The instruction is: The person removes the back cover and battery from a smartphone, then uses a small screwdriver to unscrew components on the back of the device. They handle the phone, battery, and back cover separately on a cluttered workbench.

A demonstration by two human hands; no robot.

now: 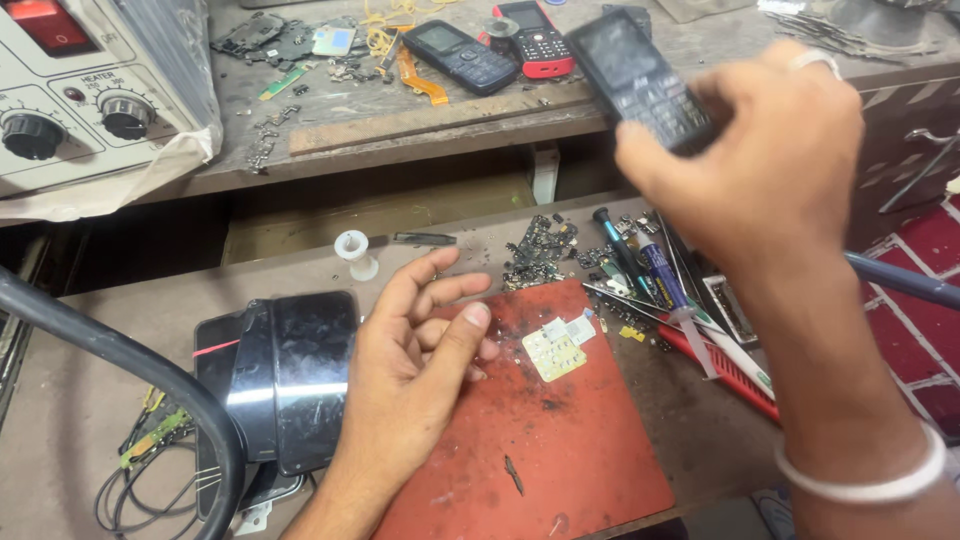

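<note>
Black keypad phone (640, 80), blurred, high in the upper right of the frame, pinched in the fingers of the right hand (770, 160) above the bench edge. Left hand (420, 340) at centre, empty, fingers loosely curled, thumb near fingertip, resting on the red mat (560, 450). Risk: a loose pinch on a moving phone, so a slip and a drop onto the screwdrivers (660, 285) and scattered metal parts (535, 255) right of centre. Also possible: a sweep of the wrist into the small yellow circuit piece (553, 352) on the mat, or a knock against the stacked dark phones (285, 380) at lower left.
</note>
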